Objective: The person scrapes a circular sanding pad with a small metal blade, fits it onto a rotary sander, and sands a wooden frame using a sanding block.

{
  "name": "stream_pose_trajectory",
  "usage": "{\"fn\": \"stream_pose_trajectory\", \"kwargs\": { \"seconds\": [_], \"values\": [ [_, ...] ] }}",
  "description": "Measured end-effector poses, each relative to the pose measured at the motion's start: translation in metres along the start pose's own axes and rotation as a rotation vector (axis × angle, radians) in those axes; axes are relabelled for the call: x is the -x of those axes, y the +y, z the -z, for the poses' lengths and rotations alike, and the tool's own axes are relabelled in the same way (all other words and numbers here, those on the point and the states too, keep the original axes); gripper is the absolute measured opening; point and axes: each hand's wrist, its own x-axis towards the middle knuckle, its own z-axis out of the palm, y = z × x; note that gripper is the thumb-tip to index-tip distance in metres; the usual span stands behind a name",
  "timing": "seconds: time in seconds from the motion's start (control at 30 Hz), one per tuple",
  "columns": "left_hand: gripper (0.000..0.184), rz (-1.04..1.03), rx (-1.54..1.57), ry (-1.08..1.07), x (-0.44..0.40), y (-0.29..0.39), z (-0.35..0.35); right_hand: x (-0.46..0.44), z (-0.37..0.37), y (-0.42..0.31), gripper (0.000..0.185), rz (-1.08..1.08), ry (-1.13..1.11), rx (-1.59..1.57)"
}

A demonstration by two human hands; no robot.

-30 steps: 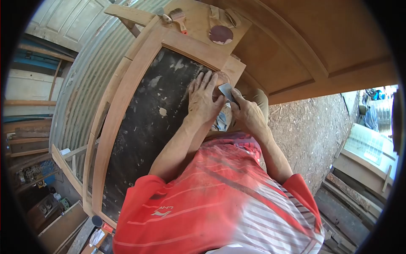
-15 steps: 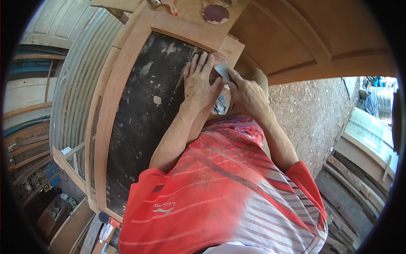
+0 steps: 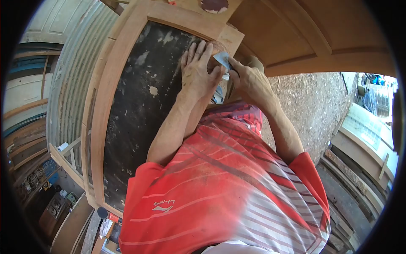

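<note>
Head view: scraper (image 3: pixel 221 60) in the right hand (image 3: pixel 251 82), at the framed panel's near-right corner region.
Right hand clenched around the scraper's handle, flat blade exposed beside the left thumb. Left hand (image 3: pixel 197 70) grasping nothing visible, palm down, fingers spread over the black panel (image 3: pixel 144 97); wooden frame (image 3: pixel 105 110) borders it.

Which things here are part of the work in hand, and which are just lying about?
In use:
- left hand, at the dark panel
- right hand, holding the metal blade

Apparently lying about:
- maroon disc
- blue bag
- stacked planks
</note>
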Motion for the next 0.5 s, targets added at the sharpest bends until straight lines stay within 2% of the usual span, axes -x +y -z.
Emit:
{"fn": "stream_pose_trajectory", "kwargs": {
  "seconds": [0.1, 0.2, 0.3, 0.5],
  "values": [
    [0.076, -0.017, -0.016, 0.006, 0.000, -0.007, -0.005, 0.009, -0.005, 0.002, 0.045, -0.017, 0.021, -0.004],
    [0.076, 0.003, -0.013, 0.010, -0.002, -0.003, -0.002, -0.006, -0.016, 0.014, 0.044, 0.110, 0.122, 0.002],
    [0.077, 0.001, -0.022, -0.008, 0.007, -0.001, -0.009, 0.007, -0.007, 0.003, 0.049, -0.054, 0.020, -0.047],
    [0.078, -0.008, -0.019, -0.002, 0.001, -0.004, -0.005, -0.002, -0.007, 0.001, 0.048, -0.070, 0.016, -0.020]
  ]
}}
